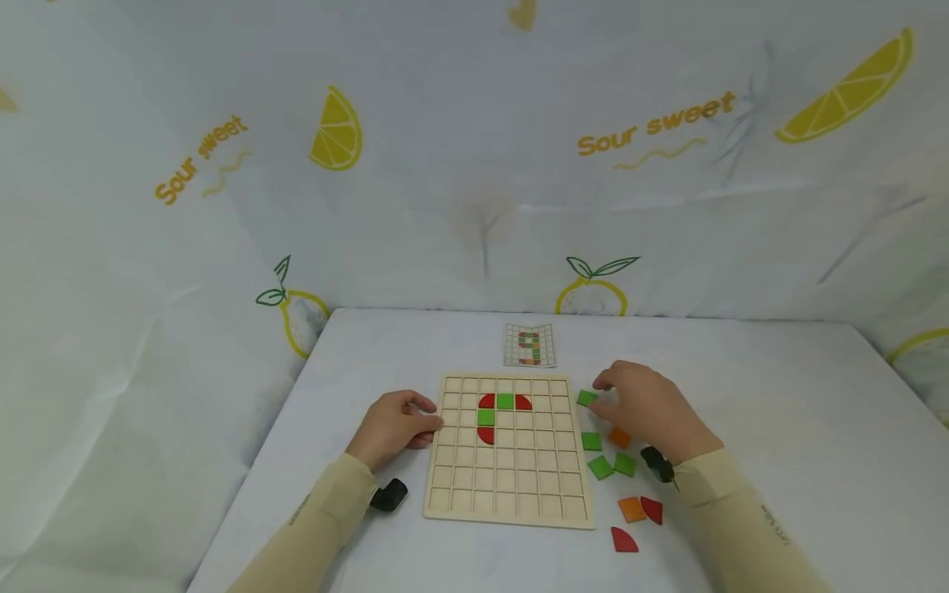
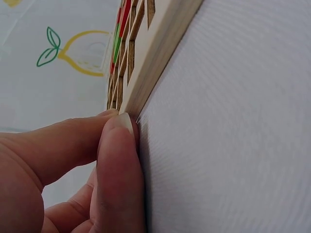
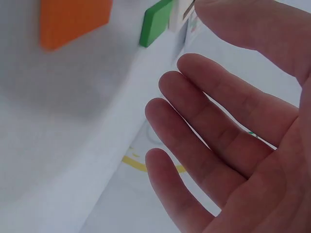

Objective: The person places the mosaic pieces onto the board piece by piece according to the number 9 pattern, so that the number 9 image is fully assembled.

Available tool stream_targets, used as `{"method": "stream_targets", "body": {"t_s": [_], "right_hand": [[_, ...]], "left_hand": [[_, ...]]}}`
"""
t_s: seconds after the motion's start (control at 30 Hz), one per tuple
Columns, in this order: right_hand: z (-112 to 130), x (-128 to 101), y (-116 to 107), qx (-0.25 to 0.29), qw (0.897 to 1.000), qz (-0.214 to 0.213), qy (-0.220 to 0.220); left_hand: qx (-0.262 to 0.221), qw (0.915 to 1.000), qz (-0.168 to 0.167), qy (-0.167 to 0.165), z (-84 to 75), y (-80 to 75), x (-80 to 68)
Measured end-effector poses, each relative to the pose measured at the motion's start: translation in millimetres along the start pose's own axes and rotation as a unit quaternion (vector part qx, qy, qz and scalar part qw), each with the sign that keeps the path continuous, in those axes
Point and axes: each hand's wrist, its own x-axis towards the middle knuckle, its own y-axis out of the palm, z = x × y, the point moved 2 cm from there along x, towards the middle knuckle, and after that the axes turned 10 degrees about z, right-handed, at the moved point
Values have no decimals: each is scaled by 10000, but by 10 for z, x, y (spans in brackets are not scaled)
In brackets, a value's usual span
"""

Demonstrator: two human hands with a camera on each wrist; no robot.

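Head view: wooden grid board (image 1: pixel 510 486) flat on white table (image 1: pixel 778 428). Left hand (image 1: pixel 393 427) against board's left edge, fingers curled loosely, thumb touching the rim. Right hand (image 1: pixel 648 408) over loose pieces just right of the board, fingertips at a green square tile (image 1: pixel 586 398); contact or grip not clear from here. Red and green pieces (image 1: pixel 495 412) already seated in upper cells. More green tiles (image 1: pixel 608 461), orange and red pieces (image 1: pixel 636 515) scattered nearby. Pattern card (image 1: pixel 530 344) beyond the board.

Left wrist view: thumb and finger (image 2: pixel 119 160) pressed together at the board edge (image 2: pixel 155 63), bracing rather than clasping.

Right wrist view: fingers (image 3: pixel 214 126) spread apart, relaxed, nothing held; green tile (image 3: pixel 154 23) and orange tile (image 3: pixel 73 19) lying beyond fingertips.

Risks, as judged: palm or sleeve sweeping neighbouring tiles off position while reaching; board sliding if left-hand bracing slackens; thin tile slipping from a shallow fingertip pinch
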Motion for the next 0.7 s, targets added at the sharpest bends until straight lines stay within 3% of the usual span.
{"method": "stream_targets", "body": {"t_s": [0.2,0.7], "right_hand": [[-105,42,19,311,9993,175,138],[-115,111,127,232,9997,104,55]], "left_hand": [[81,9999,-19,-92,-7,14,-1],[-96,10000,8,-15,10,19,-15]]}}
